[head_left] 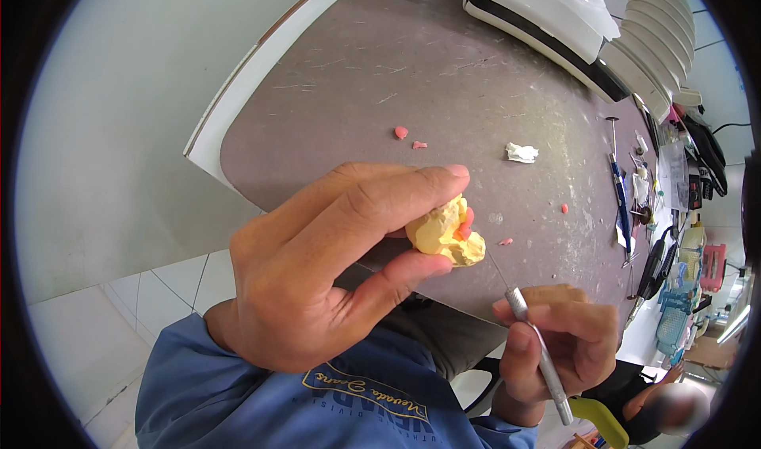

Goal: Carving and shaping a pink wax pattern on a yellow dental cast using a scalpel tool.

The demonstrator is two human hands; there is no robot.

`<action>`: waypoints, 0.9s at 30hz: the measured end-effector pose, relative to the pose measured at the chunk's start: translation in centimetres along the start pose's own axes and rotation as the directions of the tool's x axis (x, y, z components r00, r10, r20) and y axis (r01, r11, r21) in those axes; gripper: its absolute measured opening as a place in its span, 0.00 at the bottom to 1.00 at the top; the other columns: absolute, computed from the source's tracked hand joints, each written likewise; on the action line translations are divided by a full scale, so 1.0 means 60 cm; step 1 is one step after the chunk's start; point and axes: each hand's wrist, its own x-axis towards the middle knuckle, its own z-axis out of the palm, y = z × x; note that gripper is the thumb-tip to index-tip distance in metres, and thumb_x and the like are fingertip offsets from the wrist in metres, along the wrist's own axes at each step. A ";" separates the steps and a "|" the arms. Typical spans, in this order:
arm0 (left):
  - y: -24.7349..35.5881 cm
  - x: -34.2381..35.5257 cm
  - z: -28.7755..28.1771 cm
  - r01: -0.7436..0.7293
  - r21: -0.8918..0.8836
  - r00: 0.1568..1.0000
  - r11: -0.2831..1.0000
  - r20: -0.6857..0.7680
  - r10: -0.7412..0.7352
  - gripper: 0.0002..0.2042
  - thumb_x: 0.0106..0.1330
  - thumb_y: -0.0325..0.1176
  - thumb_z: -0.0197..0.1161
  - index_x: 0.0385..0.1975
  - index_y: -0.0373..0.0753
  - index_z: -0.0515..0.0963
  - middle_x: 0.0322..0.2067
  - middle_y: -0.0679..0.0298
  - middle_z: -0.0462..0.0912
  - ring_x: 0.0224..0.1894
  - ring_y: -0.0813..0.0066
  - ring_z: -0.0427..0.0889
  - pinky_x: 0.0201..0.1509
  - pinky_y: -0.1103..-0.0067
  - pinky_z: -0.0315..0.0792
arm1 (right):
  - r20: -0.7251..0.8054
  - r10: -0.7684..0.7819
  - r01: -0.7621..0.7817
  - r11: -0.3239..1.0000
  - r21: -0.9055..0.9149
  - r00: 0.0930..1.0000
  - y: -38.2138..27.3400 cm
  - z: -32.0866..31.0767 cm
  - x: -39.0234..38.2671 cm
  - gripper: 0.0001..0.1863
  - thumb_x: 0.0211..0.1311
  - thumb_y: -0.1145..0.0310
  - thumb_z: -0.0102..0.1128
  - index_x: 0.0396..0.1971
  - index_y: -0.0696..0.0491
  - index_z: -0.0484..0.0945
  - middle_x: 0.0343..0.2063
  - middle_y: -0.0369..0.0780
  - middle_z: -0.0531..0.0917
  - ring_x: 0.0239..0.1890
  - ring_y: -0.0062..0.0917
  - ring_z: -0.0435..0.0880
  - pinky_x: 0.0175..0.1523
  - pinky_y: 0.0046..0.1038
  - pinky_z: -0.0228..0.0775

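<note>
Between the thumb and fingers of my left hand (325,267) is a yellow dental cast (437,231), held above the front edge of the bench. A patch of pink wax (465,224) sits on the cast's right side. My right hand (567,338) pinches a wax carver (541,352) by its knurled metal handle. Its thin tip points up and left, a short way from the cast and apparently not touching it. My left fingers hide part of the cast.
Pink wax bits (401,133) and a crumpled white piece (521,153) lie on the grey bench (333,116). A white machine with a ribbed hose (652,41) stands at the back right. Hand tools (620,203) line the right side. Another person (650,401) is at lower right.
</note>
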 end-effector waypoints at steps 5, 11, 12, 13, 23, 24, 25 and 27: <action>0.002 -0.002 -0.001 -0.028 0.024 1.000 0.999 0.010 0.028 0.25 0.53 0.34 0.77 0.48 0.28 0.78 0.42 0.49 0.84 0.41 0.67 0.86 0.40 0.79 0.82 | -0.045 0.007 -0.009 0.999 -0.046 0.999 -0.003 0.010 -0.007 0.14 0.59 0.70 0.68 0.30 0.59 0.69 0.20 0.48 0.84 0.21 0.25 0.85 0.27 0.19 0.77; -0.010 0.001 -0.002 -0.162 0.039 0.986 0.986 0.029 0.161 0.24 0.53 0.35 0.77 0.47 0.30 0.79 0.41 0.47 0.84 0.40 0.64 0.86 0.40 0.78 0.81 | 0.049 0.000 0.000 1.000 -0.006 0.999 0.002 0.001 0.008 0.14 0.58 0.72 0.69 0.29 0.60 0.70 0.19 0.49 0.84 0.22 0.26 0.86 0.27 0.20 0.78; -0.009 0.001 -0.002 -0.164 0.028 0.986 0.986 0.032 0.163 0.24 0.53 0.34 0.77 0.47 0.30 0.78 0.41 0.47 0.84 0.40 0.64 0.86 0.41 0.77 0.81 | 0.095 -0.026 0.023 0.999 0.026 0.995 0.004 -0.001 0.012 0.13 0.57 0.73 0.70 0.29 0.60 0.71 0.19 0.49 0.84 0.22 0.26 0.86 0.27 0.20 0.78; -0.009 0.000 -0.002 -0.165 0.016 0.986 0.986 0.034 0.164 0.24 0.53 0.34 0.77 0.48 0.31 0.78 0.40 0.47 0.84 0.40 0.64 0.86 0.42 0.77 0.81 | 0.096 -0.025 0.023 0.999 0.026 0.995 0.005 -0.001 0.013 0.13 0.57 0.73 0.70 0.29 0.60 0.71 0.19 0.49 0.84 0.22 0.26 0.86 0.27 0.20 0.78; -0.005 0.000 -0.002 -0.143 0.003 0.989 0.990 0.036 0.143 0.24 0.53 0.33 0.77 0.48 0.31 0.78 0.40 0.48 0.84 0.40 0.65 0.86 0.42 0.77 0.81 | 0.096 -0.030 0.027 0.999 0.031 0.995 0.005 -0.001 0.011 0.13 0.56 0.74 0.70 0.29 0.61 0.71 0.20 0.50 0.84 0.22 0.27 0.86 0.27 0.21 0.79; -0.005 0.000 -0.001 -0.140 0.005 0.990 0.990 0.032 0.139 0.24 0.53 0.33 0.77 0.48 0.31 0.79 0.40 0.48 0.84 0.40 0.65 0.86 0.42 0.77 0.81 | 0.100 -0.025 0.022 0.999 0.029 0.995 0.005 -0.001 0.011 0.13 0.56 0.74 0.70 0.29 0.61 0.71 0.20 0.50 0.84 0.22 0.27 0.86 0.27 0.22 0.79; -0.005 0.000 -0.001 -0.136 0.006 0.990 0.991 0.028 0.136 0.24 0.53 0.33 0.77 0.48 0.31 0.79 0.40 0.47 0.84 0.40 0.64 0.86 0.42 0.77 0.81 | 0.100 -0.025 0.022 0.999 0.029 0.995 0.005 0.000 0.010 0.13 0.56 0.74 0.70 0.29 0.61 0.71 0.20 0.50 0.84 0.22 0.27 0.86 0.27 0.22 0.79; -0.007 0.000 0.000 -0.142 0.013 0.990 0.990 0.028 0.142 0.23 0.53 0.33 0.77 0.48 0.31 0.79 0.41 0.47 0.84 0.41 0.64 0.86 0.42 0.77 0.81 | 0.093 -0.020 0.019 1.000 0.008 0.995 0.006 0.002 0.009 0.14 0.58 0.71 0.70 0.29 0.60 0.71 0.19 0.49 0.84 0.21 0.25 0.84 0.27 0.20 0.77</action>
